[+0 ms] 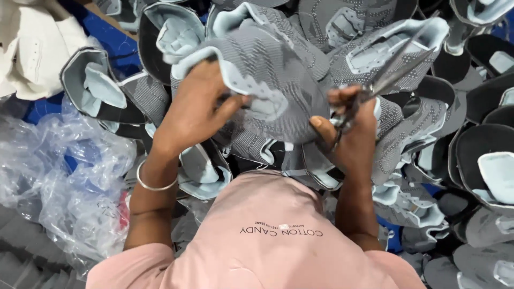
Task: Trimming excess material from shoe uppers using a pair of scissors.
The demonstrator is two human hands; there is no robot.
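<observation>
Shoe upper [267, 85] held up over the pile of uppers [428, 160]. Left hand [195, 109] pinches its pale collar edge; right hand [350, 134] grips half-open scissors [393, 72] and supports the lower edge. Trimming likely goes best with fabric taut, blades near the edge.

Probably a shoe workshop — heaped shoe uppers [428, 123].

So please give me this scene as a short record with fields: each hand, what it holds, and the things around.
left hand: grips the edge of a grey knit shoe upper
right hand: holds scissors, blades pointing up and away; thumb touches the same upper
around: pile of similar grey uppers; clear plastic bags at the left
wrist: metal bangle on the left arm
</observation>
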